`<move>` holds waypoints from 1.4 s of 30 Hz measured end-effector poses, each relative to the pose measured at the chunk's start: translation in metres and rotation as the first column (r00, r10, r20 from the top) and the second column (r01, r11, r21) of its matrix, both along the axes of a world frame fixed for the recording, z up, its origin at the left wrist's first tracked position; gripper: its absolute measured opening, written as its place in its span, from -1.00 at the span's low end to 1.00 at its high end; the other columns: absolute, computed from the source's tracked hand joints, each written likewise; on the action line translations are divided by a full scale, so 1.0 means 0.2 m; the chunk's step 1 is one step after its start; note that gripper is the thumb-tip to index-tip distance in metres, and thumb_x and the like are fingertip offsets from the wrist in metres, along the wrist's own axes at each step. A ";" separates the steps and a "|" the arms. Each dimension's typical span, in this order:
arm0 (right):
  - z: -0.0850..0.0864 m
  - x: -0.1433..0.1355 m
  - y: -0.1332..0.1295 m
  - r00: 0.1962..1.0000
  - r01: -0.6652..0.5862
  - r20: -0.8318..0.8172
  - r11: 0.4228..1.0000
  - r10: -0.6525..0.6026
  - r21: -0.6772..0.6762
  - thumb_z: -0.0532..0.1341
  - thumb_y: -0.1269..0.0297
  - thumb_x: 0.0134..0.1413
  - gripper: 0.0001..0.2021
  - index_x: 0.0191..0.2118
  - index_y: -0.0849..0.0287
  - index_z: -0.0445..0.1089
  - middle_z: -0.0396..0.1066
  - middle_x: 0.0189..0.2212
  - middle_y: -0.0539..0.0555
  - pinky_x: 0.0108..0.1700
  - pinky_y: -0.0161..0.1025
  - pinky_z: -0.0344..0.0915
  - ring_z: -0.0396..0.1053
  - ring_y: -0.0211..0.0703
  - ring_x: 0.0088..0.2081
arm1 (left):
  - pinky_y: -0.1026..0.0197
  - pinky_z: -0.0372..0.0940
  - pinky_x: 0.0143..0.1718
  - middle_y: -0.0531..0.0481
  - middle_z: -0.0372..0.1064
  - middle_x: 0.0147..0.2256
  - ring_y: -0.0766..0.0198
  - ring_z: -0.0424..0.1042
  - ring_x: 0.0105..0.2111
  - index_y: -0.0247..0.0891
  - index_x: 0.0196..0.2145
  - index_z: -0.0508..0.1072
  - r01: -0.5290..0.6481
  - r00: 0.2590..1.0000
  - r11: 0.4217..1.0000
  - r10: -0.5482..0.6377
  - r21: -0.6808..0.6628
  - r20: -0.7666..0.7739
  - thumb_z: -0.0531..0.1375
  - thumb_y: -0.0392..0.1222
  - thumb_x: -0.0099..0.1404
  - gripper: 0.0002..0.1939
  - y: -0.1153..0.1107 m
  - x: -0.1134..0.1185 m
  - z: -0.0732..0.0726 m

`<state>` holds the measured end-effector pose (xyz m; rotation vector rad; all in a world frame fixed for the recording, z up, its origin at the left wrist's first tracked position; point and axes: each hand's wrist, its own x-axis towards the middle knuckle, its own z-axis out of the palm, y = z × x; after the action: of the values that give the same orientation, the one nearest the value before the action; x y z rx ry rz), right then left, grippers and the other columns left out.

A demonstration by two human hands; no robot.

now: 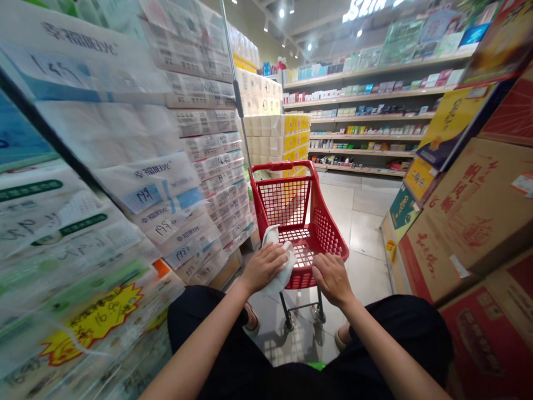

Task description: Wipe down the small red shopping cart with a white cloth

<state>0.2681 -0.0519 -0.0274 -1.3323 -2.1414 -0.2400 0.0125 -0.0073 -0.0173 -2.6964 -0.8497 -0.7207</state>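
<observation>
A small red plastic shopping cart (333,230) with grid sides stands on the floor between my knees, its basket empty. My left hand (264,265) lies over a white cloth (281,280), pressing it against the near left edge of the basket. Part of the cloth drapes over the rim and hangs outside. My right hand (333,276) is closed over the near right rim, its fingers curled and partly hidden. The red handle (283,165) is at the cart's far side.
Tall stacks of wrapped tissue packs (162,205) rise close on my left. Cardboard cartons (474,205) are piled on my right. Beyond the cart, pale floor tiles (368,225) lead to shelves (362,116) of small boxes and bottles. A thin pole (237,91) stands behind the cart's left side.
</observation>
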 end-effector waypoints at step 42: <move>-0.02 0.15 0.04 0.996 -0.023 -0.091 1.000 0.021 -0.019 -0.07 0.15 0.31 -0.72 -0.38 0.13 0.22 0.31 -0.41 0.02 -0.12 -0.12 0.00 0.17 -0.14 -0.28 | -0.12 0.02 0.29 -0.13 0.35 -0.09 0.09 0.28 0.07 -0.26 0.07 0.31 -0.187 0.974 0.980 0.194 -0.074 0.113 -0.02 -0.24 0.41 -0.68 -0.20 0.40 -0.11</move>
<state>0.2974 -0.0431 -0.0321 -1.3053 -2.0861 -0.1465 0.0935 -0.0464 -0.0392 -2.5990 -1.1606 -0.8303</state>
